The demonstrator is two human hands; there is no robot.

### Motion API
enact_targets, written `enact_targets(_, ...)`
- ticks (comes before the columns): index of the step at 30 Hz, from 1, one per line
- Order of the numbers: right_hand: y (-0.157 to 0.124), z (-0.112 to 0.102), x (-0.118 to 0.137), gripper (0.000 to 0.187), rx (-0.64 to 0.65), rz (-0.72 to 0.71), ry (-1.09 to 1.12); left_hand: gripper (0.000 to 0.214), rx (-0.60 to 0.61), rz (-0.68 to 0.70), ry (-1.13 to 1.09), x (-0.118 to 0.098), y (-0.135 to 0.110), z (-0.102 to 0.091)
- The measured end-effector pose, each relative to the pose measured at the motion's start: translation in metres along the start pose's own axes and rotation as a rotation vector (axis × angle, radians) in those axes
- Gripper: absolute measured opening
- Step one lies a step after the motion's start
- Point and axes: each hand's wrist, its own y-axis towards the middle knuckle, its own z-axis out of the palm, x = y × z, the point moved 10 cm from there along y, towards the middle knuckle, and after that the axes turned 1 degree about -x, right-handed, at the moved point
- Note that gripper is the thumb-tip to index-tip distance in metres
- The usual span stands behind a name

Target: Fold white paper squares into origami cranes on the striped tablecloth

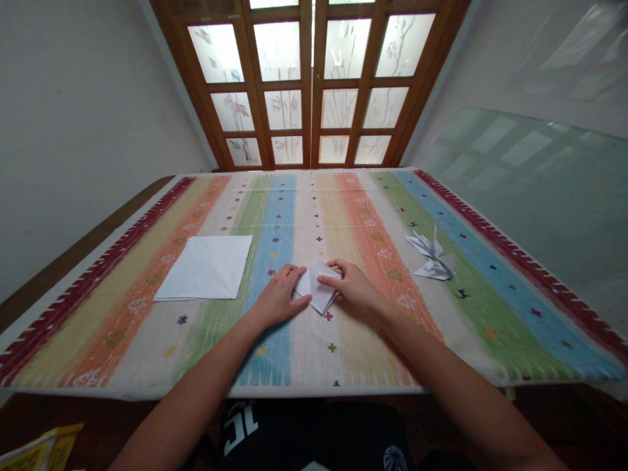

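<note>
A small, partly folded piece of white paper (318, 288) lies on the striped tablecloth (314, 353) in front of me. My left hand (279, 297) rests on its left side, fingers curled and pressing the paper down. Over the paper's right part, my right hand (352, 286) pinches a top flap between thumb and forefinger. Both hands touch the same folded paper near the middle of the table.
A stack of flat white paper sheets (206, 267) lies to the left. Two finished folded paper figures (432, 258) sit to the right. A wooden glazed door (309, 82) stands beyond the table's far edge, and a glass pane (534, 176) leans at right.
</note>
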Motion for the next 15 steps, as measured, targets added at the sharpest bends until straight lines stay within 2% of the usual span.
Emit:
enact_targets(4, 0.002, 0.002, 0.0, 0.03, 0.01, -0.038, -0.101, 0.065, 0.01, -0.002, -0.034, -0.002, -0.001, -0.001)
enact_targets(11, 0.001, 0.012, -0.01, 0.042, 0.052, 0.045, 0.251, 0.079, 0.026, 0.03, 0.006, -0.008, -0.001, -0.002)
enact_targets(15, -0.001, 0.016, -0.001, 0.041, 0.123, 0.005, 0.271, 0.075, 0.01, 0.025, 0.015, -0.008, 0.0, -0.001)
